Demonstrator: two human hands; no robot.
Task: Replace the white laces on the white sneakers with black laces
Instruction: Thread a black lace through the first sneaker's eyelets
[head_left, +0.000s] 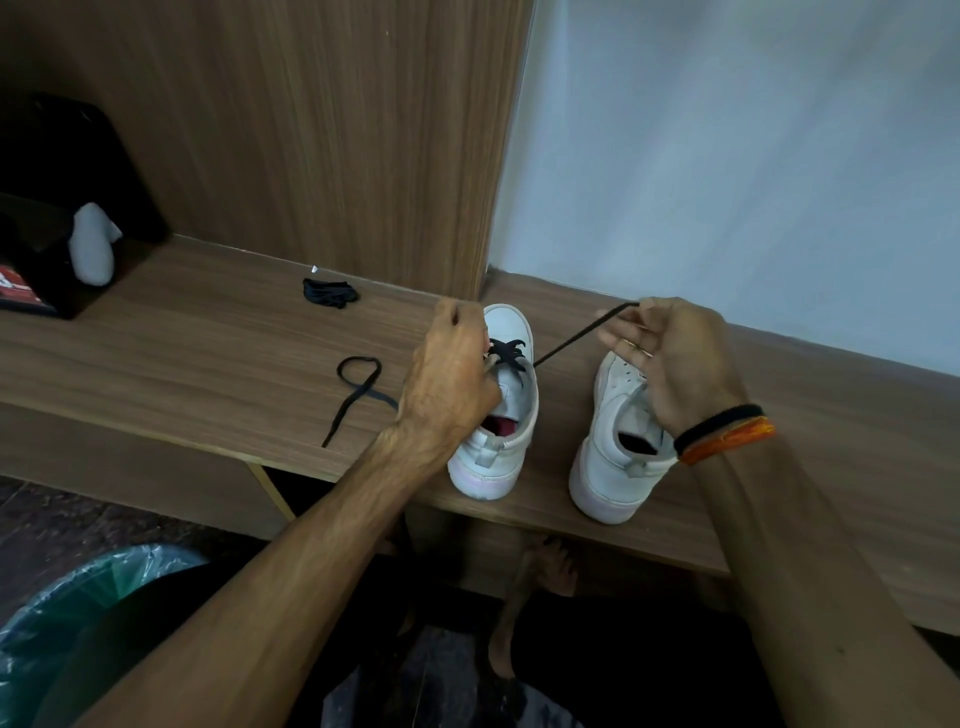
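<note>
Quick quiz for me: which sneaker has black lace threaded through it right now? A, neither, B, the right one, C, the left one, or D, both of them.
C: the black lace crosses the eyelets of the left sneaker and runs up to the right hand, which pinches its end, while the left hand works at the eyelets; the right sneaker shows no lace.

The worktop (208, 343) and the panel (311, 130) behind it look like matt wood-grain laminate. Both sneakers (511, 332) (613, 415) have smooth white leather-like uppers. The black lace (571, 340) is flat woven cloth. The bin liner (78, 597) is thin glossy plastic.
</note>
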